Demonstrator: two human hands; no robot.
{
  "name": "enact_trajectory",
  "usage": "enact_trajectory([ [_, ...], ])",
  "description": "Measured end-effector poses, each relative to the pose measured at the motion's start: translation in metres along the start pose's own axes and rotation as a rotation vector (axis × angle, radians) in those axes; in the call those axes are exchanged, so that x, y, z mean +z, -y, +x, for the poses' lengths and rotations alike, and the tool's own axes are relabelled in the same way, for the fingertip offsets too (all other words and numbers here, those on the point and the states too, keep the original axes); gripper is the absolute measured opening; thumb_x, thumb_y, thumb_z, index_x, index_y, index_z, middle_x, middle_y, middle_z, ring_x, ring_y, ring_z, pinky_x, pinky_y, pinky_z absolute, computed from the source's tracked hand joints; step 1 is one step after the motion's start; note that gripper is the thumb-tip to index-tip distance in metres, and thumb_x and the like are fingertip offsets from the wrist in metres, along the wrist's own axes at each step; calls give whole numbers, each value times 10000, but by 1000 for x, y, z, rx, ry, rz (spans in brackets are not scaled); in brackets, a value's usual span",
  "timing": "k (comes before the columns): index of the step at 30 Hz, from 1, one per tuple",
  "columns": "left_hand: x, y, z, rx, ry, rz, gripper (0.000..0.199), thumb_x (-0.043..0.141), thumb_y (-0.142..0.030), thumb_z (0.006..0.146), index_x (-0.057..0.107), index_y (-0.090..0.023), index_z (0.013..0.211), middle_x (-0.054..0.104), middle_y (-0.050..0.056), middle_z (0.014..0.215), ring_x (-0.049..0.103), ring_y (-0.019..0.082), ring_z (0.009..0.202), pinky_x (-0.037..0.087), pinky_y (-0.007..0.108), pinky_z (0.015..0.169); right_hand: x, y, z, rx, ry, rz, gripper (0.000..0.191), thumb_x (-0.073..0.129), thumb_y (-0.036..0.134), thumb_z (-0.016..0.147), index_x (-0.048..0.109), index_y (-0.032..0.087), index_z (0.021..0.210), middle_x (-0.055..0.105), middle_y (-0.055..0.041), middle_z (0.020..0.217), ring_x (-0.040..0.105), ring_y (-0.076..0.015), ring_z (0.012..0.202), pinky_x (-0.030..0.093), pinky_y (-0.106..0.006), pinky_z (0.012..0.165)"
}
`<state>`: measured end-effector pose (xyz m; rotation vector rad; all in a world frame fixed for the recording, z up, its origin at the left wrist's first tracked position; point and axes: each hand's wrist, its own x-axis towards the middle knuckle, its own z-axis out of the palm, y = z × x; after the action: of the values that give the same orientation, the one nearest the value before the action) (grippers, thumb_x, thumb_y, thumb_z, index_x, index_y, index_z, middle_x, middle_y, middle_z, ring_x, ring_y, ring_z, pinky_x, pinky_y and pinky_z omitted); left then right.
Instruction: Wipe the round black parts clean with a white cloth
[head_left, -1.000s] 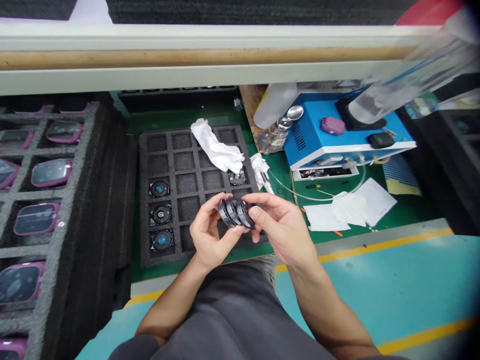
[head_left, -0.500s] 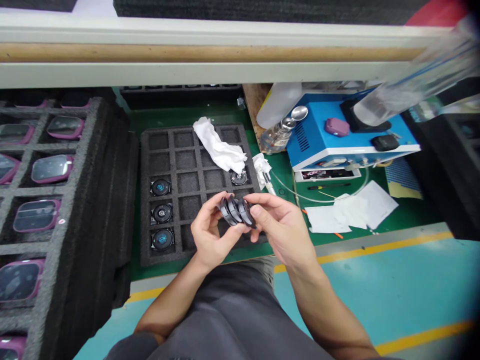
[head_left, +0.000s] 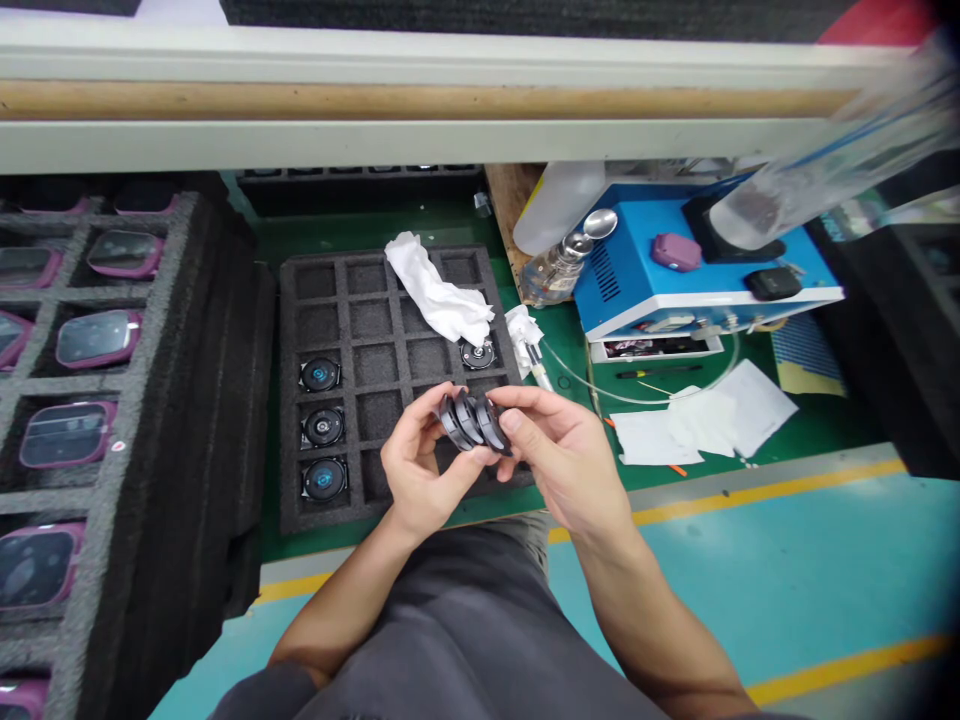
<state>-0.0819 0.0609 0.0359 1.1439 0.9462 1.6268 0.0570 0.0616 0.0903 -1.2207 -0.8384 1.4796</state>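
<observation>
Between my two hands is a short row of round black parts, stood on edge and pressed side by side. My left hand is closed on its left end, thumb below and fingers above. On the right end my right hand is closed, its thumb on the face of the last part. Both hands are over the near right part of a dark foam tray. Several similar round black parts sit in the tray's left column. Another round part lies in a right pocket, partly under a crumpled white cloth.
At left, a stack of foam trays holds purple-framed devices. A blue machine stands at right, beside a glass pump bottle and a white bottle. White sheets and a thin tube lie before it. A shelf edge crosses above.
Both hands keep nearly the same hold on the round black parts. The view has shifted very slightly; nothing else visibly moved.
</observation>
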Motion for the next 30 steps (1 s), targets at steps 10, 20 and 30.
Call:
enact_trajectory([
  [10, -1, -1, 0, 55, 52, 30, 572, 865, -285, 776, 662, -205, 1305, 729, 118, 1244, 726, 254, 1141, 595, 301, 962, -3, -3, -2, -38, 28, 14, 290, 821, 383, 839, 760, 206, 1061, 745, -15, 847, 636, -89, 580, 587, -212, 509],
  [20, 0, -1, 1, 94, 68, -1, 572, 852, -245, 785, 660, -209, 1323, 724, 112, 1254, 721, 234, 1140, 580, 289, 980, -4, -4, -4, -53, 43, 19, 246, 800, 359, 867, 765, 234, 1077, 737, -12, 896, 626, -77, 652, 579, -190, 574],
  [30, -1, -2, 1, 96, 74, 17, 567, 851, -260, 785, 660, -200, 1316, 727, 118, 1246, 725, 236, 1126, 588, 295, 963, -4, -3, -4, -57, 45, 36, 237, 804, 354, 866, 771, 242, 1072, 743, -4, 882, 627, -71, 637, 576, -180, 568],
])
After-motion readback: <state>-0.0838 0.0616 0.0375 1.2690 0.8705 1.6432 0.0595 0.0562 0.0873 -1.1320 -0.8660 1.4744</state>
